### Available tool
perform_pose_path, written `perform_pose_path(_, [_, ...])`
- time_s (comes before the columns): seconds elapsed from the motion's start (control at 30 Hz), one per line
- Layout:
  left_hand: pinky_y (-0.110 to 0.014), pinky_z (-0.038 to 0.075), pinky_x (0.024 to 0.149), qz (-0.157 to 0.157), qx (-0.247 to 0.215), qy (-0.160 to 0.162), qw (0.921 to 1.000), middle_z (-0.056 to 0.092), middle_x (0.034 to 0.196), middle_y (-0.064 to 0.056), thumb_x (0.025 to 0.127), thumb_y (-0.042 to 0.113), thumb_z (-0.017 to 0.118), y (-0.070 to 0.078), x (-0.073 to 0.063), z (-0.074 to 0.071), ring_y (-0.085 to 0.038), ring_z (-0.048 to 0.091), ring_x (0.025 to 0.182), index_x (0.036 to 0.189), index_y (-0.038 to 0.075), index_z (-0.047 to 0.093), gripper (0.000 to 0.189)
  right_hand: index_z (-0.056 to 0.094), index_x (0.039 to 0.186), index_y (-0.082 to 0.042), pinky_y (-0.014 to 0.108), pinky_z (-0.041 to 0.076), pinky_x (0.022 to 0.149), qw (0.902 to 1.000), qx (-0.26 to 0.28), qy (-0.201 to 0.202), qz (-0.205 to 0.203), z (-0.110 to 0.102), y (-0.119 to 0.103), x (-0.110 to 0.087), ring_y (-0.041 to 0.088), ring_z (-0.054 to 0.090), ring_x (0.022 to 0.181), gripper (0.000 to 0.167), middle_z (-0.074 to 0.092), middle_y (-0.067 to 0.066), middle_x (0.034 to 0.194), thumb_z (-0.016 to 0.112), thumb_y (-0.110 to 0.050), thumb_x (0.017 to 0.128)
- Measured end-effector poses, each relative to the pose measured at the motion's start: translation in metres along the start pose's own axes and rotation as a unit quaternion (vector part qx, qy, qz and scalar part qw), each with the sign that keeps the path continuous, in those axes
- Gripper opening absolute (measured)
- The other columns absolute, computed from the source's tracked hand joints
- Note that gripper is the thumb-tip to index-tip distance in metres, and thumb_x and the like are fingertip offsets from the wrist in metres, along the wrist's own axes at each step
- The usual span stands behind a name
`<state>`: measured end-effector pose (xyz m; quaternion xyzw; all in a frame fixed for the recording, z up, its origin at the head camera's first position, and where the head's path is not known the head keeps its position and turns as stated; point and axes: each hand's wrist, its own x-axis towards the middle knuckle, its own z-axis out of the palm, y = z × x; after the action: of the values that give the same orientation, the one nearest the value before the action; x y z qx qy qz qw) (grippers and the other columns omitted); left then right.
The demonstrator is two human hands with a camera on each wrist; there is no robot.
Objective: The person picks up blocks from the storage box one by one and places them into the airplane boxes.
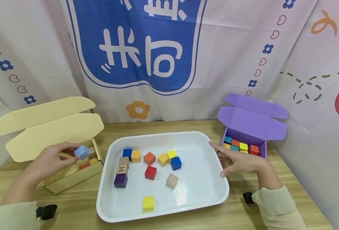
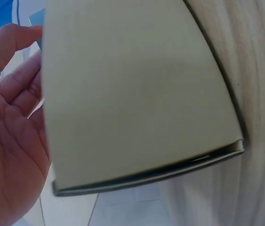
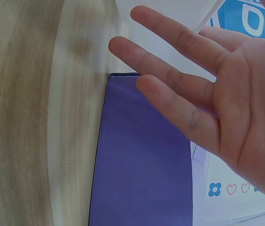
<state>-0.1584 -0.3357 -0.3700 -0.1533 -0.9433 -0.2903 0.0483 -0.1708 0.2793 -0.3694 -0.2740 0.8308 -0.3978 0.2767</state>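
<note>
"Pale-blue block [image 1: 82,152]: where?"

"Head view: your left hand [image 1: 52,159] pinches it above the yellow box [image 1: 75,177]; your right hand [image 1: 242,161] is at the white tray [image 1: 200,175]."

"Left wrist?"

"The box mostly hides it."

"Right wrist?"

"Your fingers [image 3: 173,104] spread near the purple box [image 3: 144,162]."

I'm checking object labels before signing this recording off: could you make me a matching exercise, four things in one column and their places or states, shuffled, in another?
Things
1. light blue block
2. dark purple block
3. purple box
4. right hand

Places and states
A. by the right rim of the white tray, holding no block
B. beside the block marked H
C. pinched in the left hand
D. lid open, blocks inside

Pairs: 1-C, 2-B, 3-D, 4-A
</note>
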Motion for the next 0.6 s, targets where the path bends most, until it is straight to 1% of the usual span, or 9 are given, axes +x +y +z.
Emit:
perform_pose_path(0.2, [-0.017,0.054,0.068,-0.021,0.007,-0.034,0.9992,0.069,0.103,-0.016,0.089,0.011,0.073,-0.008,0.004,0.004,0.013,0.051,0.082,0.118,-0.008,0.064,0.036,0.000,0.161,-0.013,0.051,0.040,0.100,1.0000,0.000,0.001,0.002,0.000,-0.001,0.000,0.044,0.047,0.134,0.107,0.030,0.027,0.156,0.077,-0.021,0.087])
perform_pose_path(0.33, [-0.018,0.053,0.068,-0.032,0.013,-0.048,0.9982,0.069,0.102,-0.016,0.090,0.011,0.072,-0.012,0.005,0.005,0.011,0.051,0.081,0.119,-0.009,0.063,0.037,0.001,0.161,-0.013,0.052,0.040,0.101,1.0000,0.000,0.002,0.002,0.000,-0.001,0.000,0.043,0.047,0.134,0.107,0.032,0.026,0.155,0.077,-0.022,0.086])
perform_pose_path(0.43, [-0.018,0.052,0.069,-0.034,0.015,-0.055,0.9978,0.069,0.102,-0.015,0.090,0.012,0.072,-0.014,0.006,0.007,0.009,0.052,0.081,0.120,-0.009,0.063,0.037,0.001,0.161,-0.014,0.051,0.040,0.100,1.0000,0.000,0.003,0.002,0.000,0.000,0.000,0.043,0.047,0.134,0.107,0.033,0.026,0.154,0.077,-0.022,0.086])
perform_pose_path(0.6, [-0.019,0.052,0.069,-0.033,0.012,-0.057,0.9978,0.069,0.101,-0.014,0.090,0.012,0.072,-0.013,0.006,0.009,0.008,0.052,0.081,0.120,-0.009,0.063,0.038,0.001,0.161,-0.013,0.053,0.040,0.101,1.0000,0.002,0.000,0.000,0.000,0.000,0.000,0.042,0.048,0.133,0.107,0.033,0.026,0.154,0.077,-0.022,0.086])
